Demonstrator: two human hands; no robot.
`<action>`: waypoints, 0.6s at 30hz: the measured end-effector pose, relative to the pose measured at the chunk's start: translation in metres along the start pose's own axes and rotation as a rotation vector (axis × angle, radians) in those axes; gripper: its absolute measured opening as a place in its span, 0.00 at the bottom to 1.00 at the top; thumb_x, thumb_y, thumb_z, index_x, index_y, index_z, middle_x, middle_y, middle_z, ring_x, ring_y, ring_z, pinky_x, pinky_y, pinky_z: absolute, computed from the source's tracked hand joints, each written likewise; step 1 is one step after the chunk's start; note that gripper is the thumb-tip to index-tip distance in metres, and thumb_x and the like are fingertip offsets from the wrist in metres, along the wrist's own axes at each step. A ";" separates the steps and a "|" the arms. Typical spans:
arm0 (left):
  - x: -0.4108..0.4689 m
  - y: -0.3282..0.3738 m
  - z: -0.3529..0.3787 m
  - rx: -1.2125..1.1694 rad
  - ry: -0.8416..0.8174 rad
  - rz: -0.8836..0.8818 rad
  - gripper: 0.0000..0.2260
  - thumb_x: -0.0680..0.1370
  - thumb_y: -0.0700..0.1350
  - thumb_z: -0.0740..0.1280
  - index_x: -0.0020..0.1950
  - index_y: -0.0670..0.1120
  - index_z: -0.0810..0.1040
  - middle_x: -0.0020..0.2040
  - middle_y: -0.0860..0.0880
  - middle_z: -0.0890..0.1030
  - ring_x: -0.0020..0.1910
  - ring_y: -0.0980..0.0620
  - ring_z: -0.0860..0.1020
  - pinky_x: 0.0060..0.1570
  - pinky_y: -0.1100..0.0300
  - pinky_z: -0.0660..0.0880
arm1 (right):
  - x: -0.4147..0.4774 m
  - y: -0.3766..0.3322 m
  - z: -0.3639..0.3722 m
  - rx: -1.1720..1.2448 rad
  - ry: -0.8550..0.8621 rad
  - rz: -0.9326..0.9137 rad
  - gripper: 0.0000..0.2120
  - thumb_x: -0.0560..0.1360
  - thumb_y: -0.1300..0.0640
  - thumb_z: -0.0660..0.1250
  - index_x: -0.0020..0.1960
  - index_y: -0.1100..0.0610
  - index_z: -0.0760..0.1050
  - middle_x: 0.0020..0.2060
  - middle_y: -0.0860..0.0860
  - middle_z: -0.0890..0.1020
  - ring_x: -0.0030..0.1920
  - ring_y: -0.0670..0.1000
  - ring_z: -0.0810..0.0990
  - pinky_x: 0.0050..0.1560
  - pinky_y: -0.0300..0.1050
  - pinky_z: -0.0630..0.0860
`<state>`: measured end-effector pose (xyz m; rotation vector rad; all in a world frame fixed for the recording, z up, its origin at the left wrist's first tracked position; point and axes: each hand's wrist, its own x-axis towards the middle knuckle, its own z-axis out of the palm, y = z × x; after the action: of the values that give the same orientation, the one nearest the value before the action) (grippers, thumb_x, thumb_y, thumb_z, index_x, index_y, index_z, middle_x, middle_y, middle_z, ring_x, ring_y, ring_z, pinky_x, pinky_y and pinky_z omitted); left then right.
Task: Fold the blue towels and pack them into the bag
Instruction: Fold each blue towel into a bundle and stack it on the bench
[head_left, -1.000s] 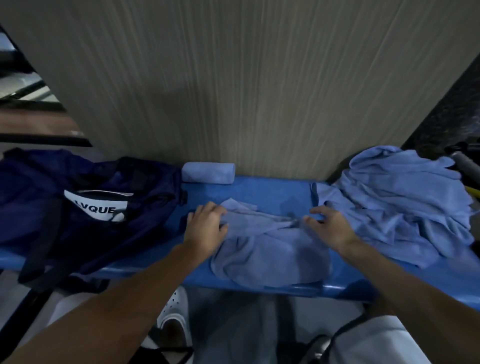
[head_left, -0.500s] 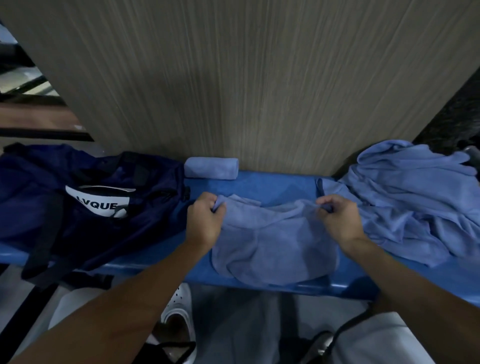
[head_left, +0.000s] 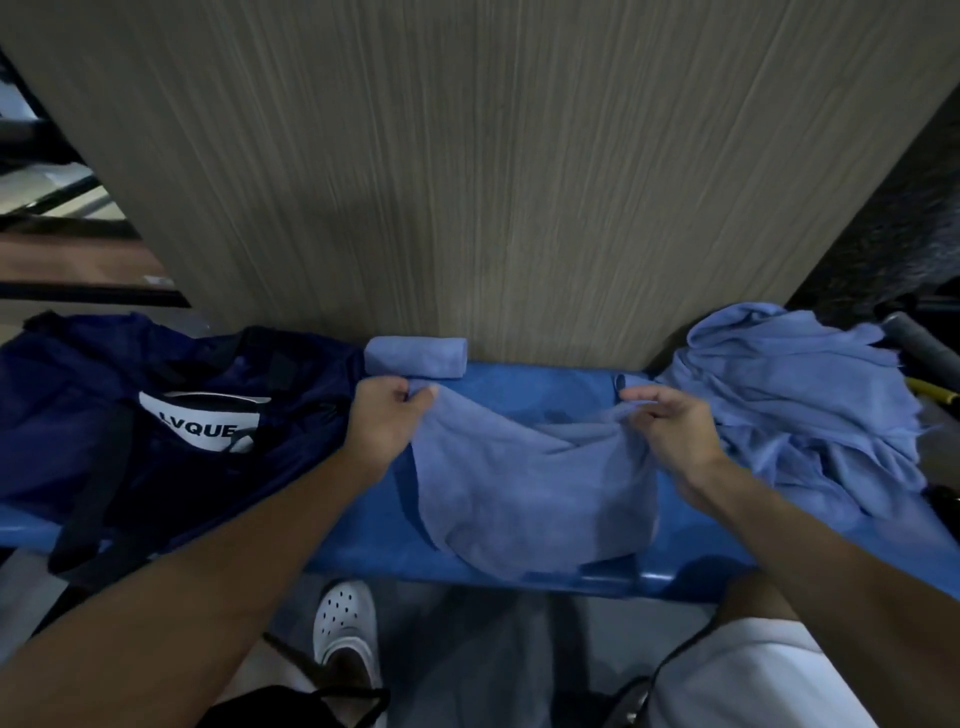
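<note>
Towel (head_left: 530, 493) corners unseen behind fingers (head_left: 652, 398)

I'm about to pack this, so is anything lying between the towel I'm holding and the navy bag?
Nothing visible does. The left hand and right hand pinch the towel, and the navy bag lies right beside the left hand. The rolled towel sits farther back, off that path.

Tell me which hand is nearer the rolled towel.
Left. The left hand sits just in front of the rolled towel; the right hand is far off to its right.
</note>
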<state>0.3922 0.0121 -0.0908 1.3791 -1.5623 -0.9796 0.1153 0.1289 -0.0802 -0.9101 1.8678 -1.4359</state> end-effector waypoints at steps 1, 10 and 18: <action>0.005 0.011 -0.006 -0.035 0.006 0.032 0.21 0.76 0.41 0.71 0.28 0.41 0.66 0.27 0.49 0.65 0.26 0.60 0.64 0.29 0.61 0.64 | 0.000 -0.008 -0.002 0.061 -0.002 0.004 0.14 0.75 0.71 0.63 0.43 0.54 0.80 0.39 0.55 0.82 0.41 0.52 0.78 0.44 0.44 0.75; 0.018 0.117 -0.048 -0.152 0.072 0.204 0.15 0.78 0.46 0.69 0.43 0.33 0.79 0.35 0.46 0.72 0.33 0.53 0.69 0.33 0.59 0.67 | -0.007 -0.093 -0.034 0.284 0.025 -0.086 0.10 0.74 0.64 0.68 0.38 0.52 0.80 0.32 0.48 0.78 0.34 0.48 0.72 0.33 0.43 0.69; 0.009 0.145 -0.067 -0.177 0.057 0.237 0.19 0.79 0.51 0.66 0.40 0.35 0.77 0.36 0.46 0.70 0.36 0.51 0.68 0.38 0.55 0.67 | -0.022 -0.120 -0.055 0.406 0.030 -0.108 0.07 0.76 0.65 0.65 0.45 0.58 0.81 0.29 0.50 0.79 0.33 0.49 0.75 0.36 0.42 0.72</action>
<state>0.4014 0.0154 0.0687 1.0643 -1.5180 -0.9018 0.1029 0.1560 0.0507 -0.7977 1.4831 -1.8170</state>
